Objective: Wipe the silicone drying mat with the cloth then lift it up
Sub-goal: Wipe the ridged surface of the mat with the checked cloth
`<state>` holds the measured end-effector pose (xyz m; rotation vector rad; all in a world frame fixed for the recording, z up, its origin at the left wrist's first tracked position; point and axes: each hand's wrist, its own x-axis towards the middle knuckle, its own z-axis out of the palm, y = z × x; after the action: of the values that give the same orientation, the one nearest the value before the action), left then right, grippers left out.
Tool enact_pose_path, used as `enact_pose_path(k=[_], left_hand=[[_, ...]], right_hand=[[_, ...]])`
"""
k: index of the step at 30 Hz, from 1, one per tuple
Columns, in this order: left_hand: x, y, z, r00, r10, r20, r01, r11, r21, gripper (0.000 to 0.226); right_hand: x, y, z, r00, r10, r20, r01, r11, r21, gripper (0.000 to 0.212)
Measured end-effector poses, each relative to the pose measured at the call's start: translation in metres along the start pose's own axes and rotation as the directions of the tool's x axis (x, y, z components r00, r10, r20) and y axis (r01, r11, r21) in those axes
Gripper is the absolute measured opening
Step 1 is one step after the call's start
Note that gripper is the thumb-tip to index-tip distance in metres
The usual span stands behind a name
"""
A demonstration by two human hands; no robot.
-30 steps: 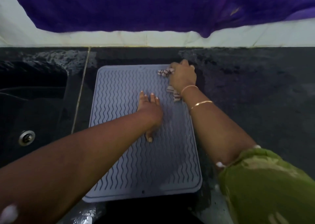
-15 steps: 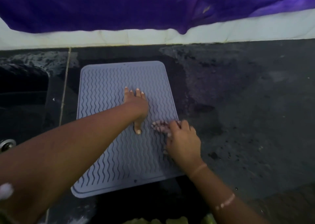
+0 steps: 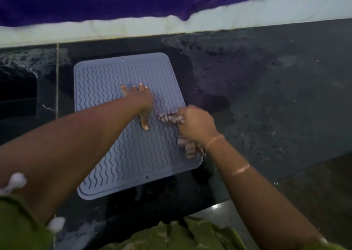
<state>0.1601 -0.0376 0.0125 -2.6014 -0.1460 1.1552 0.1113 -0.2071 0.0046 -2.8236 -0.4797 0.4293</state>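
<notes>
A grey silicone drying mat (image 3: pixel 106 82) with wavy ridges lies flat on the black counter. My left hand (image 3: pixel 142 103) rests palm down on the mat's middle, fingers spread, holding nothing. My right hand (image 3: pixel 196 124) is at the mat's right edge, closed on a crumpled striped cloth (image 3: pixel 169 118). Part of the cloth sticks out toward my left hand, and another part trails below my wrist onto the mat.
The black stone counter (image 3: pixel 276 101) stretches wide to the right. A dark sink (image 3: pixel 17 91) lies to the left of the mat. A purple fabric (image 3: pixel 114 0) hangs over the white wall behind. The counter's front edge runs near my green clothing.
My right hand with the cloth came down the mat's right side from the far corner to its lower right part. My left hand stayed pressed on the mat.
</notes>
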Motion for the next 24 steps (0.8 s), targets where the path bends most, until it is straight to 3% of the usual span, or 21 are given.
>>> enact_pose_path(k=[6, 12, 17, 21, 24], left_hand=[[-0.007, -0.01, 0.014, 0.989, 0.056, -0.134, -0.072, 0.99, -0.12, 0.131], [-0.019, -0.005, 0.045, 0.894, 0.211, -0.397, -0.259, 0.963, -0.072, 0.065], [-0.02, -0.011, 0.049, 0.907, 0.309, -0.287, -0.348, 0.932, -0.096, 0.076], [-0.02, -0.013, 0.048, 0.909, 0.32, -0.266, -0.359, 0.927, -0.112, 0.078], [-0.02, -0.013, 0.047, 0.918, 0.291, -0.271, -0.335, 0.933, -0.133, 0.078]], right_hand=[[-0.087, -0.015, 0.034, 0.991, 0.13, -0.005, -0.129, 0.978, -0.162, 0.047], [-0.025, -0.007, 0.017, 0.982, 0.102, -0.16, -0.115, 0.99, -0.08, 0.03], [0.009, -0.018, 0.021, 0.963, 0.163, -0.215, -0.167, 0.986, 0.002, 0.032], [-0.055, -0.021, 0.051, 0.952, 0.062, -0.299, -0.099, 0.989, -0.11, 0.031], [-0.091, -0.017, 0.065, 0.945, 0.06, -0.321, -0.13, 0.971, -0.201, 0.034]])
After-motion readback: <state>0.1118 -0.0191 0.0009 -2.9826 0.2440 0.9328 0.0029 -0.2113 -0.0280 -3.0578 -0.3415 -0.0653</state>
